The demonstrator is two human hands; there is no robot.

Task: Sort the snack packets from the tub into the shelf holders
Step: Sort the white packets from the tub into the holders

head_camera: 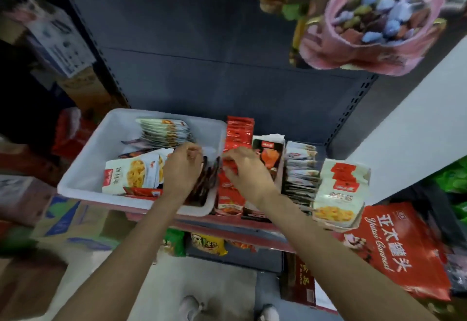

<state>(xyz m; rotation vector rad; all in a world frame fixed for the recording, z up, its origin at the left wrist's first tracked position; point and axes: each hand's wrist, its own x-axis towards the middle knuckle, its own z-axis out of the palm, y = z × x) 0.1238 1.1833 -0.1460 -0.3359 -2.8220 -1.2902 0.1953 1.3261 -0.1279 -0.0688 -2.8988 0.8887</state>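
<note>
Left hand (182,166): gripping dark packets (205,181) in the tub (83,169).
Right hand (246,169): pinching a red packet (228,166).
Tip: seat it squarely among matching reds.

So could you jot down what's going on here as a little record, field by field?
place: shop shelf, seen from above
tub: white tub on the shelf, packets still inside
left hand: in the tub, gripping dark packets
right hand: pinching a red packet over the red row
holders: rows of packets right of the tub
stage: sorting unfinished
</note>
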